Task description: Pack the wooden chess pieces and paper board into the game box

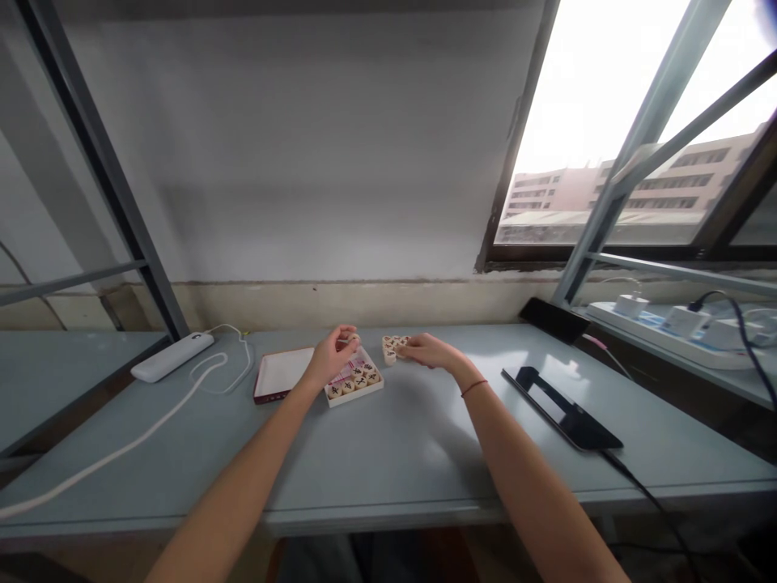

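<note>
An open white box [358,395] stands on the desk, holding several round xiangqi pieces [349,386] with dark characters along its near side. My left hand [331,354] is over the box's left part, closed with a pale xiangqi piece [354,340] between its fingers. To the right of the box lies a group of xiangqi pieces [392,342] set close together. My right hand [430,352] is at the right edge of this group, its fingertips pinched on a piece there. The hand partly hides the group.
A shallow lid with a dark red edge [284,372] lies left of the box. A white power strip [173,356] with a white cable is farther left. On the right are a black tablet or phone [562,409] with a cable, another dark device [554,320], and plugged-in chargers [685,321].
</note>
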`<state>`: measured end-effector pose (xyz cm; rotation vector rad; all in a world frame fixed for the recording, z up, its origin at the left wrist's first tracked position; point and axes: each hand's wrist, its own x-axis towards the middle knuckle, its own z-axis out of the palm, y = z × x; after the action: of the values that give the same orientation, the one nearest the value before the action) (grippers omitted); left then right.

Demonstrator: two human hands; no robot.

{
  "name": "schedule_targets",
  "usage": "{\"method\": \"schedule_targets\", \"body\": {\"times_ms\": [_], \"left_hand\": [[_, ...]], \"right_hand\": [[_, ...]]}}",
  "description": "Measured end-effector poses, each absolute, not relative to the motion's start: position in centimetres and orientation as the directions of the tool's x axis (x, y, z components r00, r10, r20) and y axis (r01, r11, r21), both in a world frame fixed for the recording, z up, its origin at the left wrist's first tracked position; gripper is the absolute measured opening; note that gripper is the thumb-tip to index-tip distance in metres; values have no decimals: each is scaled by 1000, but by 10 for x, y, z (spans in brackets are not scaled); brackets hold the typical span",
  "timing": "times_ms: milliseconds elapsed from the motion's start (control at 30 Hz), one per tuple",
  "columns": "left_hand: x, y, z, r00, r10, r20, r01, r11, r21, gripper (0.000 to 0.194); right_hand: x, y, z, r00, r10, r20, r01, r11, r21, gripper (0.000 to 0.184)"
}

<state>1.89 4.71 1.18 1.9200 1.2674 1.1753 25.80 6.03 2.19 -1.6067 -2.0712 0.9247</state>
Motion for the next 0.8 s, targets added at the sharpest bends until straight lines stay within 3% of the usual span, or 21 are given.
{"method": "schedule_targets", "body": {"times_ms": [133, 300, 367, 500, 600, 700, 800], "left_hand": [[18, 48, 11, 158, 921, 356, 471, -387, 793, 31], [24, 39, 14, 197, 933, 303, 525, -361, 771, 35], [27, 34, 16, 250, 924, 290, 552, -382, 742, 36], [34, 26, 17, 362, 852, 379, 536, -522, 663, 34], [38, 25, 16, 375, 823, 426, 535, -568, 626, 32], [37, 27, 15, 364, 829, 425, 589, -558, 584, 35], [32, 31, 12, 353, 843, 405, 652, -533, 539, 38]], "right_hand": [[269, 69, 9, -286, 905, -315, 795, 41, -606, 32], [265, 68, 8, -202, 939, -278, 834, 16, -552, 41], [258, 62, 16, -235, 950, -207, 791, 64, -608, 45], [238, 42, 35, -471, 881, -42, 490, 222, -843, 46], [229, 35, 40, -551, 835, -6, 376, 242, -894, 41], [237, 42, 36, -500, 866, -30, 401, 201, -894, 40], [255, 55, 26, -339, 932, -129, 558, 89, -825, 43]]}}
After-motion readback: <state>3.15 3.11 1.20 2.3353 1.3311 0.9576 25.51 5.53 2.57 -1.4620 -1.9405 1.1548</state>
